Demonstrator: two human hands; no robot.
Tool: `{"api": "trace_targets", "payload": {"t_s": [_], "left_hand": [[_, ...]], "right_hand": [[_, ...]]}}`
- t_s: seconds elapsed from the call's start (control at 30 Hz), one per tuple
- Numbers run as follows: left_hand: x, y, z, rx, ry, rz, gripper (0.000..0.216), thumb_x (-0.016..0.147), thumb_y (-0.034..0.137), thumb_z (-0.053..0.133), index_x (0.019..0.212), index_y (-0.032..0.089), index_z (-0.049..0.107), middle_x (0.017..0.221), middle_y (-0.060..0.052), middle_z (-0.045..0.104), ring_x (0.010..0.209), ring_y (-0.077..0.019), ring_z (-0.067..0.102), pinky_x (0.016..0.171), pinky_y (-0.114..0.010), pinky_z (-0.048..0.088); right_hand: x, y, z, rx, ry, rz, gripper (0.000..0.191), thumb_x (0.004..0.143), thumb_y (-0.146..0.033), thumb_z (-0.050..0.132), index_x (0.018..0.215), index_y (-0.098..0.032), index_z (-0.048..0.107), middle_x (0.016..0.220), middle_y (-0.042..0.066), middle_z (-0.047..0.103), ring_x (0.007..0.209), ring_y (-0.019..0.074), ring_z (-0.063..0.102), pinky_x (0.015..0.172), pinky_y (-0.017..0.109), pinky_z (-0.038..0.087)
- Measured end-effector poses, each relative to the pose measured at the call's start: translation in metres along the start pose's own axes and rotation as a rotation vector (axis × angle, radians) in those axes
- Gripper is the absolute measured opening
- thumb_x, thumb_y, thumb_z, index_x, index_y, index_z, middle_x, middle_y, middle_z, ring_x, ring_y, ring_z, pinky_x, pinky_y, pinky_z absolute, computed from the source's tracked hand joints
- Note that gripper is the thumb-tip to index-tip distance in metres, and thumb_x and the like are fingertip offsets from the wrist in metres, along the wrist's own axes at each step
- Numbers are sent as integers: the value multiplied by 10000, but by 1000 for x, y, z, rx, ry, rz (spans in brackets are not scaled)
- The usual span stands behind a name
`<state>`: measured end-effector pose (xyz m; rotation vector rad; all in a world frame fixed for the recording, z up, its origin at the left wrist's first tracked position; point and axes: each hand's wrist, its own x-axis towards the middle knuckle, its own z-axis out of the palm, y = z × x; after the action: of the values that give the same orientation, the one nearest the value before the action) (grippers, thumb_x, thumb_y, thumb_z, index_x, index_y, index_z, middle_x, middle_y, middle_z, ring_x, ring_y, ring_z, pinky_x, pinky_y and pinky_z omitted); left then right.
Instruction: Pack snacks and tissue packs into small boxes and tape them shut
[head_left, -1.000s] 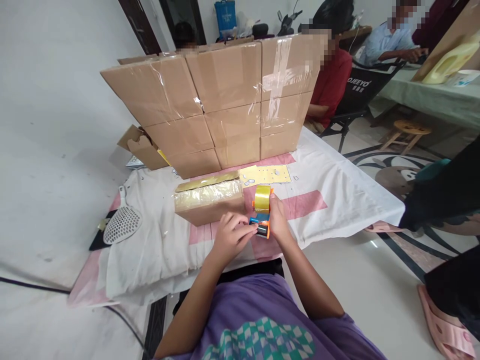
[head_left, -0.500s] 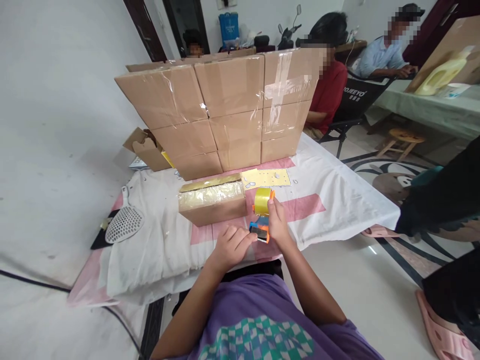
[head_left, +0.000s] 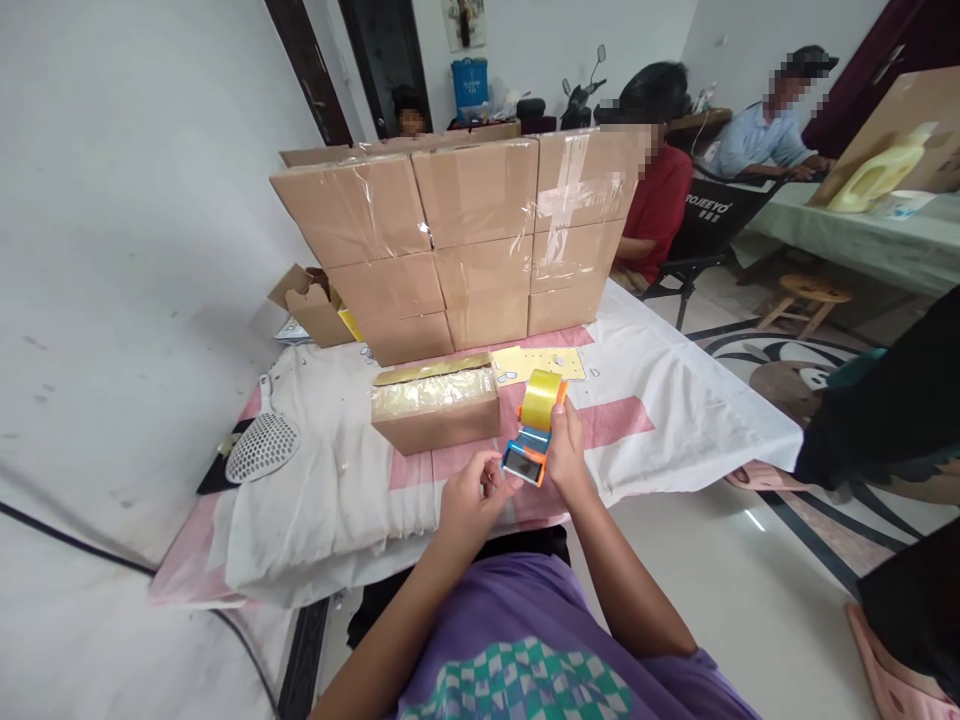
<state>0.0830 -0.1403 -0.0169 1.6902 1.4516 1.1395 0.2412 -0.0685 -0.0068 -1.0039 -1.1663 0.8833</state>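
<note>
My right hand (head_left: 568, 450) is wrapped round the side of an orange and blue tape dispenser (head_left: 525, 462), which carries a roll of yellowish clear tape (head_left: 541, 399). Curled fingers of my left hand (head_left: 471, 492) meet the dispenser's lower end, with the forefinger at its left corner and the thumb at its bottom edge. Whether a loose tape end lies between them is too small to tell. Just beyond my left hand stands a small cardboard box (head_left: 439, 425), its upper face covered with shiny tape.
A taped wall of stacked cardboard boxes (head_left: 480, 285) stands across the table (head_left: 697, 440). At left lie a white slotted skimmer (head_left: 264, 446) and an opened carton (head_left: 319, 312). A yellow sheet (head_left: 536, 364) lies behind the dispenser. Other people sit beyond; someone stands at right.
The dispenser has shifted slightly right in view, its end turned more toward me. My left fingers, earlier laid over its end, are now curled at its edge. The camera view has shifted slightly.
</note>
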Motion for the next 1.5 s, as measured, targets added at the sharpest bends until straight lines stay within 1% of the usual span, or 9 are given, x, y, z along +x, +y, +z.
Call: {"api": "trace_targets", "payload": {"t_s": [0.27,0.37,0.53,0.63,0.8,1.03,1.27,1.4,1.5], "left_hand": [[7,1,-3,5,-6,83,322,931,405,605,1173,211,695,907,-43,619,780,-167,580,663,-278,466],[12,1,-4,-33,-29,73,333,966,398,563,1230,245,696,1029,-74,629,901,-193,613,769,-315,513],[22,-1,-6,-100,-181,24,327,982,452,531,1022,236,774,1019,-83,610,1025,-224,611,977,-410,494],[25,-1,-5,-218,-233,15,367,945,511,586,877,216,792,941,-78,591,974,-221,600,917,-384,506],[18,12,-7,-358,-55,20,327,872,511,693,807,206,793,859,-67,623,901,-209,603,831,-343,501],[12,30,-19,-461,-368,-274,409,837,528,700,960,140,739,638,-27,675,530,-117,524,559,-249,421],[8,31,-10,-517,-357,-289,357,823,459,700,930,119,692,620,-22,669,481,-84,482,524,-222,373],[-2,28,-6,-526,-407,-308,329,800,429,708,901,118,673,617,-29,671,487,-97,507,522,-227,400],[-8,23,-6,-523,-408,-319,362,810,467,702,896,117,672,616,-31,668,489,-100,510,520,-228,406]], "right_hand": [[-6,-3,-2,-88,-52,-129,432,1010,-592,403,1003,-231,640,821,40,655,730,224,580,682,353,450],[-9,-3,-2,-91,-99,-138,436,998,-599,408,1000,-239,653,804,43,649,706,229,567,669,358,433],[-13,-1,-2,-146,-195,-191,458,969,-635,432,974,-237,660,826,61,655,720,245,568,708,385,432],[-14,4,-4,-164,-211,-208,506,932,-699,440,926,-236,644,793,59,636,705,248,555,704,394,434],[-13,10,-6,-245,-176,-313,522,963,-691,348,848,-247,597,761,59,579,694,246,522,713,406,433],[-9,12,-7,-289,-84,-375,452,1034,-551,307,747,-248,480,666,16,482,610,198,445,628,357,378],[8,7,0,-218,-18,-336,456,1061,-505,330,728,-231,477,613,-13,459,543,155,410,544,305,349],[27,1,2,-79,120,-223,531,1037,-610,316,791,-221,581,622,11,539,570,182,506,542,309,420],[34,-3,2,-20,136,-188,548,1020,-646,334,861,-212,628,661,25,588,614,198,564,573,319,466]]}}
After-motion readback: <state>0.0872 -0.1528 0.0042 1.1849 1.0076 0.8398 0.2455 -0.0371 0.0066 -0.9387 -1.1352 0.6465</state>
